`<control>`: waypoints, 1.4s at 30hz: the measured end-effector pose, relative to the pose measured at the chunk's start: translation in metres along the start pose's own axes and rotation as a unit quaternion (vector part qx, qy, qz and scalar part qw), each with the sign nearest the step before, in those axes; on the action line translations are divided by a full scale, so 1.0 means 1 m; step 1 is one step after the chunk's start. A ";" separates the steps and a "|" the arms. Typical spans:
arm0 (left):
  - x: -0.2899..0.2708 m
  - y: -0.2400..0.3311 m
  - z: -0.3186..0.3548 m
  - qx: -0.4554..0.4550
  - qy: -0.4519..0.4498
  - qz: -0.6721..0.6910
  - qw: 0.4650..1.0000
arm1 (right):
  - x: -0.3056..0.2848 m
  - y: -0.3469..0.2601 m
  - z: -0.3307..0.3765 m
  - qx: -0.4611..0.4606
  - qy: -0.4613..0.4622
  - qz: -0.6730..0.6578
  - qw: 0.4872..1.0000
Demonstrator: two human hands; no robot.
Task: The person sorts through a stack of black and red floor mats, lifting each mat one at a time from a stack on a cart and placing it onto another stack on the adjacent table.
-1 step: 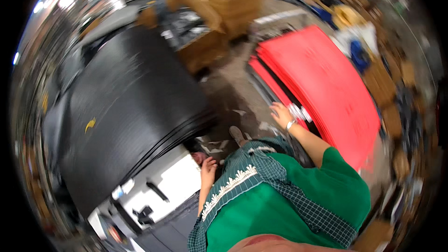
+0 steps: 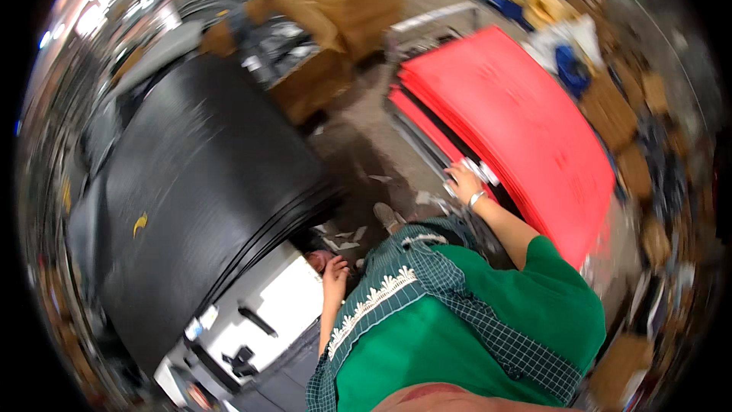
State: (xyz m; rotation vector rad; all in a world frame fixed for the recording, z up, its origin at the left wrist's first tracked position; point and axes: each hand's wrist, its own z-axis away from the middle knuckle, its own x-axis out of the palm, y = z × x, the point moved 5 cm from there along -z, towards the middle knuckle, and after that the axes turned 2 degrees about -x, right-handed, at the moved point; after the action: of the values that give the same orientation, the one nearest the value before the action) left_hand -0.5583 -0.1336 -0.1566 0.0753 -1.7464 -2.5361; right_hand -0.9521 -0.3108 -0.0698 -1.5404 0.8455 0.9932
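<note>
The right hand (image 2: 463,181) lies flat, fingers spread, on the near edge of the stacked red foam sheets (image 2: 526,126). The left hand (image 2: 334,268) hangs loosely curled, holding nothing, beside the white machine (image 2: 255,317) under black sheets (image 2: 206,183). Scraps litter the concrete floor (image 2: 366,160), with cardboard boxes (image 2: 343,0) beyond.

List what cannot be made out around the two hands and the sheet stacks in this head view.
- Left hand: whether it grips anything; motion blur, fingers partly behind the black sheet stack.
- Right hand: fingertips on the red sheet stack edge; grip unclear, too small.
- White machine: top hidden under the black sheets.
- Cardboard boxes: contents blurred.
</note>
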 end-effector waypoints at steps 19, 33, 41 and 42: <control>0.302 0.103 -0.059 -0.041 -0.236 -0.147 0.960 | -0.046 0.279 0.172 0.364 -0.085 0.127 0.919; 0.460 0.097 -0.062 0.003 -0.366 -0.285 0.886 | -0.042 0.321 0.169 0.145 -0.110 0.074 0.981; 0.475 0.091 -0.081 -0.036 -0.430 -0.289 0.855 | -0.078 0.334 0.159 0.180 0.055 -0.045 0.981; 0.477 0.081 -0.090 -0.046 -0.446 -0.281 0.849 | -0.074 0.333 0.160 0.190 0.051 -0.060 0.978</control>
State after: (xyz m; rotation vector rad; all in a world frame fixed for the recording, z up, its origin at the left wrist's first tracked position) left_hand -1.0248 -0.2835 -0.1157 -0.8648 -2.0683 -3.4220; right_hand -1.3080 -0.2124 -0.1464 -1.3023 0.9414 0.6238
